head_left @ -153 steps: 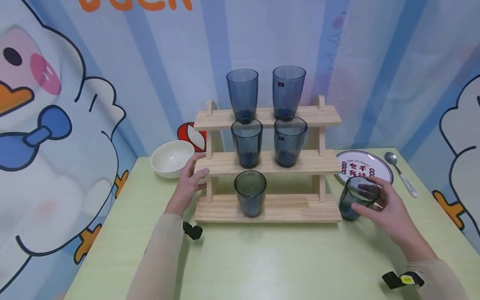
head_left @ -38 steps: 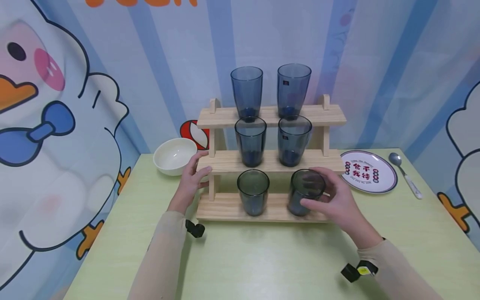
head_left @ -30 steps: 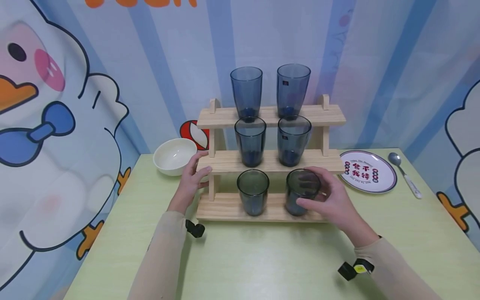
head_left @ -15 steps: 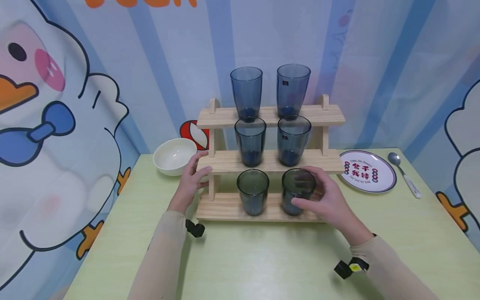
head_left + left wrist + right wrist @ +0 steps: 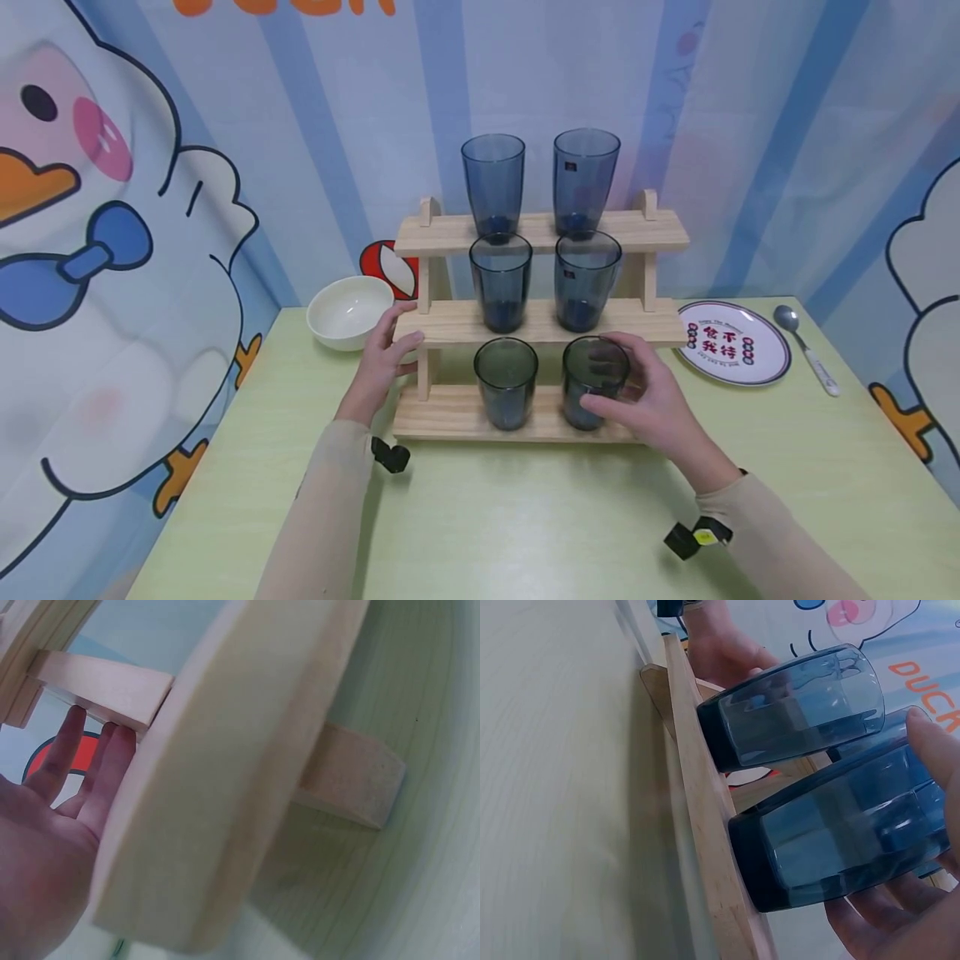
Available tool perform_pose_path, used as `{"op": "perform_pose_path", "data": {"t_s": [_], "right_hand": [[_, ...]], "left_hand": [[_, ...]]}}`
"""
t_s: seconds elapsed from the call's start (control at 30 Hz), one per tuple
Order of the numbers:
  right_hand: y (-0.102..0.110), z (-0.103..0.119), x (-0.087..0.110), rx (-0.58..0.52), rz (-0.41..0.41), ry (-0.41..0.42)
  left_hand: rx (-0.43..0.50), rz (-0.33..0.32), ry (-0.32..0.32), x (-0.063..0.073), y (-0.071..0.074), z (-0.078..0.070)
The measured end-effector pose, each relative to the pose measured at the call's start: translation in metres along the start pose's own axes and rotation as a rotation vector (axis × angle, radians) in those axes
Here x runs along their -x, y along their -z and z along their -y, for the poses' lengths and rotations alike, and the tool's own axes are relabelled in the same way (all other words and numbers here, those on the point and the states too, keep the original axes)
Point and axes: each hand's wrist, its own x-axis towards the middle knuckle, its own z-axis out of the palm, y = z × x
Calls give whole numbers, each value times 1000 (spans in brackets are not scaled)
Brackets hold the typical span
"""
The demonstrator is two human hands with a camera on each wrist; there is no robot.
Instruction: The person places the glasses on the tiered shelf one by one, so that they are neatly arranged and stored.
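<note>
A three-tier wooden display rack (image 5: 450,325) stands on the table. My left hand (image 5: 377,367) grips the left end of its middle shelf; in the left wrist view the fingers (image 5: 112,776) touch an upright. On the bottom shelf, towards the right, my right hand (image 5: 660,408) holds a smoky blue drinking glass (image 5: 579,383), upright, thumb on the near side and fingers round the far side. Left of it, a gap away, stands a matching glass (image 5: 506,387). The right wrist view shows the held glass (image 5: 832,832) with its base against the shelf board.
Two glasses (image 5: 500,283) stand on the middle shelf and two taller-looking ones (image 5: 492,179) on the top. A white bowl (image 5: 348,312) sits behind my left hand. To the right lie a printed plate (image 5: 735,367) and a spoon (image 5: 806,350). A cartoon cloth (image 5: 337,125) hangs behind.
From beside the rack near the plate, my right hand has brought the glass left onto the bottom shelf, then shifted it slightly further left. My left hand stays on the rack.
</note>
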Motion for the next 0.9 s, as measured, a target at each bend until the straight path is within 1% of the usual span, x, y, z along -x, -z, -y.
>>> {"op": "perform_pose_path", "data": {"t_s": [0.13,0.27,0.4,0.57,0.73,0.8,0.9], "right_hand": [[0,-1,0,19,-7,7],[4,0,0,33,15,30],[13,-1,4,55,31,53],[29,-5,10,57,13,109],[52,-3,15,76,-48,172],[63,-1,16,112,-93,190],[83,-1,17,190,-153,198]], "left_hand": [[10,0,8,-1,0,0],[10,8,11,-2,0,-1],[6,23,22,-1,2,0],[7,34,24,0,3,-2],[-5,53,17,2,6,-8],[-13,48,19,3,8,-10],[-31,15,11,4,14,-16]]}}
